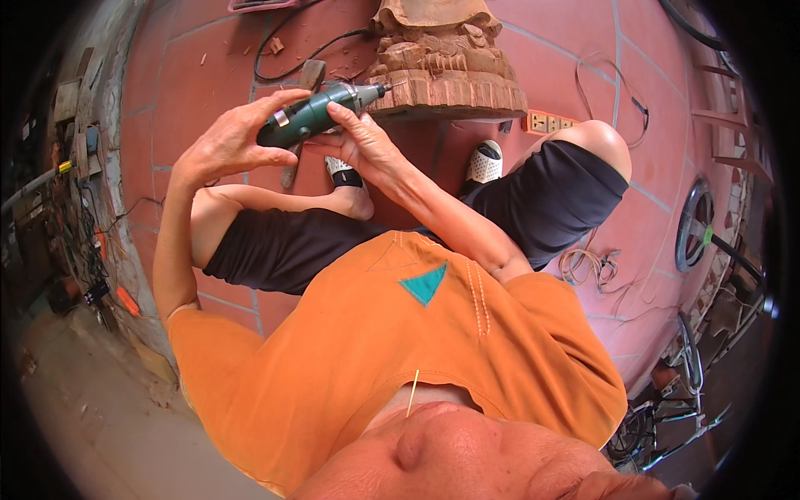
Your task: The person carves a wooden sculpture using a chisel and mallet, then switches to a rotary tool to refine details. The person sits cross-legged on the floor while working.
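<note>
A dark green rotary tool [310,117] with a grey nose is held in front of me, its thin bit pointing right toward a carved wooden statue [450,82]. My right hand [367,148] grips the tool near its front, thumb on top and fingers beneath. Around the rear end curves my left hand [229,142], index finger above and thumb below. The bit's tip appears close to the statue's ridged base; whether they touch, I cannot tell. Behind the tool is a wooden mallet [312,75], partly hidden by it.
An orange power strip [552,123] lies right of the statue's base. A black cable [321,43] loops behind the tool over red floor tiles [200,83] with wood chips. A coiled cord [590,267], a wheel [693,225] and a bicycle [667,425] are to the right.
</note>
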Motion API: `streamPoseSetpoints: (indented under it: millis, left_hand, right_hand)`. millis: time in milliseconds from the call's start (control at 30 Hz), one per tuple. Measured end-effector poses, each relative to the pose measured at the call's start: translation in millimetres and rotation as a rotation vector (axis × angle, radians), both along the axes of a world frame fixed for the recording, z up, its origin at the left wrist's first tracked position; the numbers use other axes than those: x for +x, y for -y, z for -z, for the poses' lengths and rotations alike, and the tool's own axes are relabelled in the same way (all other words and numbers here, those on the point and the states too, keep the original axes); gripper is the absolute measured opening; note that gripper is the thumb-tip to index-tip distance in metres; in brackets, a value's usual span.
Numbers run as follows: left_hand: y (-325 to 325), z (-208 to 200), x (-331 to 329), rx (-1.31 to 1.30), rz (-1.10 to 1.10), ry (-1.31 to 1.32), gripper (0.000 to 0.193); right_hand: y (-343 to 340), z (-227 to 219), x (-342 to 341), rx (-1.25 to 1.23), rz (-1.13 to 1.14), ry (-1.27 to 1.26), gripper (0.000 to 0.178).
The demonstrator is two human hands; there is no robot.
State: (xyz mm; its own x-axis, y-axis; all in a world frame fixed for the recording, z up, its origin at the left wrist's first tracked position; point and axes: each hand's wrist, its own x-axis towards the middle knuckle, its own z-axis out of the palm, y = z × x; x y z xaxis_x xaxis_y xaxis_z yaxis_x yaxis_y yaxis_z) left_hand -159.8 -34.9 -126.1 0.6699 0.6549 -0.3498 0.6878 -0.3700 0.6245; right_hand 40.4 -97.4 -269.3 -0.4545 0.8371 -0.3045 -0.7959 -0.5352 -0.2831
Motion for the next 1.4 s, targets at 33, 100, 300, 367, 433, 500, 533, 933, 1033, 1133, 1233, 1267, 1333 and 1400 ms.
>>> streamPoseSetpoints:
  millis: [33, 100, 300, 367, 433, 500, 533, 933, 1033, 1133, 1233, 1267, 1333, 1400]
  left_hand:
    - [3, 1, 5, 0.043, 0.019, -0.037, 0.093]
    - [4, -5, 17, -0.038, -0.006, -0.200, 0.097]
    - [4, 17, 22, 0.022, 0.040, -0.270, 0.096]
    - [2, 23, 20, 0.062, 0.070, -0.271, 0.096]
    - [1, 25, 19, 0.098, 0.082, -0.276, 0.096]
    - [1, 26, 21, 0.118, 0.093, -0.272, 0.096]
    - [0, 26, 21, 0.122, 0.098, -0.270, 0.097]
    - [-8, 13, 31, 0.151, 0.223, -0.284, 0.101]
    - [-10, 4, 37, 0.110, 0.232, -0.324, 0.103]
    - [-14, 0, 41, 0.146, 0.236, -0.289, 0.094]
    - [-14, -3, 39, 0.143, 0.230, -0.278, 0.093]
    - [-14, -3, 39, 0.134, 0.226, -0.288, 0.093]
    - [-12, -4, 40, 0.125, 0.225, -0.323, 0.093]
    - [-13, -6, 44, 0.110, 0.213, -0.363, 0.096]
  right_hand:
    - [2, 0, -2, -0.012, 0.007, -0.012, 0.056]
    - [5, 0, -4, -0.020, -0.027, -0.012, 0.055]
    - [8, -3, -5, -0.027, -0.040, -0.030, 0.049]
    - [9, -2, -4, -0.040, -0.029, -0.034, 0.049]
    - [9, -2, -4, -0.044, -0.025, -0.042, 0.049]
    - [10, -3, -2, -0.040, -0.030, -0.055, 0.048]
    - [10, -4, -3, -0.051, -0.017, -0.060, 0.048]
    - [17, 14, -6, -0.081, -0.008, -0.152, 0.051]
    - [16, 6, -3, -0.095, -0.004, -0.156, 0.051]
    - [14, 2, -1, -0.082, 0.004, -0.158, 0.052]
    - [13, 10, -6, -0.087, -0.015, -0.206, 0.055]
    - [14, 11, -7, -0.087, -0.014, -0.207, 0.056]
    - [16, 8, -5, -0.074, -0.017, -0.218, 0.058]
    - [12, 7, -3, -0.071, -0.016, -0.217, 0.058]
